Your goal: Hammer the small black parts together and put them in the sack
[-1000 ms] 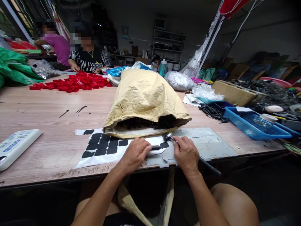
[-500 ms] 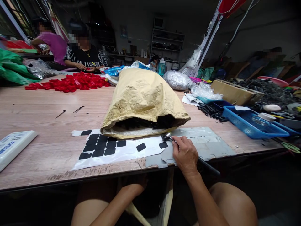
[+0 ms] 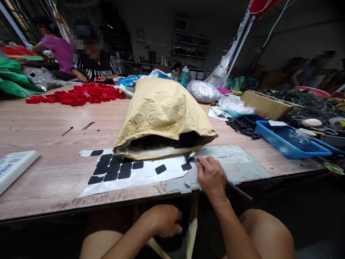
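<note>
My right hand (image 3: 212, 177) rests at the table's front edge, its fingers closed around a black-handled tool with a shiny metal head (image 3: 191, 157). The handle sticks out behind the hand, past the edge, and the exact kind of tool does not show. Below the tabletop, between the knees, is my left hand (image 3: 166, 220) with curled fingers; whatever it may hold is hidden. A white sheet of black square stickers (image 3: 145, 180) lies beside the tool head. Its back part is covered by a yellow sack (image 3: 164, 108), whose open mouth faces me and shows dark contents.
A grey board (image 3: 234, 163) lies under my right hand. Blue trays (image 3: 285, 144) and black parts (image 3: 242, 129) crowd the right side. Red pieces (image 3: 83, 93) are heaped at the back left, near a seated co-worker (image 3: 94, 64). A white box (image 3: 16, 167) stands at left.
My left hand has come up into view from the dark below the table. The right hand and its tool stay nearly in place.
</note>
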Available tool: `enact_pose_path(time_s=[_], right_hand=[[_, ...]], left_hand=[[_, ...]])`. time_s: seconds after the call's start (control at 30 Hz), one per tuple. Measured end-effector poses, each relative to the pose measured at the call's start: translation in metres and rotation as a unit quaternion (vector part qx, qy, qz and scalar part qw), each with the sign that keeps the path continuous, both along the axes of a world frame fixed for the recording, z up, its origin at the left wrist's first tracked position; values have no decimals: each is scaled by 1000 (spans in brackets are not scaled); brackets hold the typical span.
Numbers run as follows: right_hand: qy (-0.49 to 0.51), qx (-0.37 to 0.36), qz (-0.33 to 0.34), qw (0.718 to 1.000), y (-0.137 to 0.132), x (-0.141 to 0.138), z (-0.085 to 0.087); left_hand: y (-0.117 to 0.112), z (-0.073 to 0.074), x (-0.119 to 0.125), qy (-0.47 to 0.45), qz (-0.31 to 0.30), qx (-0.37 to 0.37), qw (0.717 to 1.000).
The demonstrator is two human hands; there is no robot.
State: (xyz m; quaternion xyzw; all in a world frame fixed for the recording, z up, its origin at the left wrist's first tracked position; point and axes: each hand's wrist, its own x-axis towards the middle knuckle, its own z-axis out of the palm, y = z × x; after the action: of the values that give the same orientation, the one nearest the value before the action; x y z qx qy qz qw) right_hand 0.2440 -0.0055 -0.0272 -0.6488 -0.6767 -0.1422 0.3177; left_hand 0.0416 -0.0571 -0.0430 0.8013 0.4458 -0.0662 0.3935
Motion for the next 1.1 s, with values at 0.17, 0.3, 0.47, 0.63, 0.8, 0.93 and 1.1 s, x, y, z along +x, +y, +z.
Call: enact_pose_path(time_s=[0.17,0.3,0.47,0.63,0.8,0.93,1.1], right_hand=[[-4,-13,2,1000,0,1,0],[-1,-7,4,1000,0,0,1],[9,-21,-1,1000,-1,-1,2],[11,-21,-4,1000,-1,-2,3],[11,-16,-3,1000,-1,-2,3],[8,-20,-3,1000,-2,-3,4],[11,-12,-3,1000,-2,-2,4]], left_hand=[[41,92,13,-206,-181,-26,961],[109,101,36,-155,44,307,938],[159,80,58,4,115,411,904],[161,74,65,26,120,415,901],[142,83,53,20,137,427,894],[108,83,17,-74,173,432,882],[66,59,-26,-167,178,326,913]])
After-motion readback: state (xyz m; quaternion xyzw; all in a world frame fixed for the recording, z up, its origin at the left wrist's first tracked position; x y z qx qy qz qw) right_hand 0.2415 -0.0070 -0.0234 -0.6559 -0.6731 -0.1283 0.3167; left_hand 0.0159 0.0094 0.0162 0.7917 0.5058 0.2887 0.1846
